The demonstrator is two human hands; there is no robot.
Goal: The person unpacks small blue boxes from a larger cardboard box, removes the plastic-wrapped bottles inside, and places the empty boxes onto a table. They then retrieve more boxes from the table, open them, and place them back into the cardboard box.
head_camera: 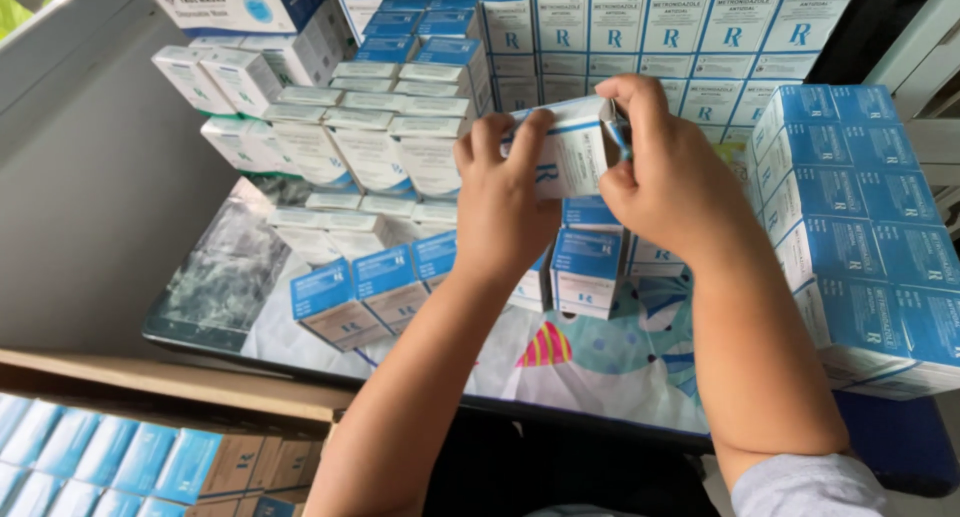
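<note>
A small white and blue carton [572, 152] is held up in both of my hands, above a table stacked with similar cartons. My left hand [505, 202] grips its left side, fingers curled over the top edge. My right hand [665, 172] holds its right end, thumb and forefinger pinching the end flap. Beneath my hands stand several blue-topped cartons [585, 267] on a patterned table cover [590, 362].
Stacks of white and blue cartons [400, 137] fill the table's back and left. A tall block of blue cartons [865, 227] stands at the right. An open cardboard box [170, 382] with blue cartons sits at lower left. A larger white box [240, 2] rests at top left.
</note>
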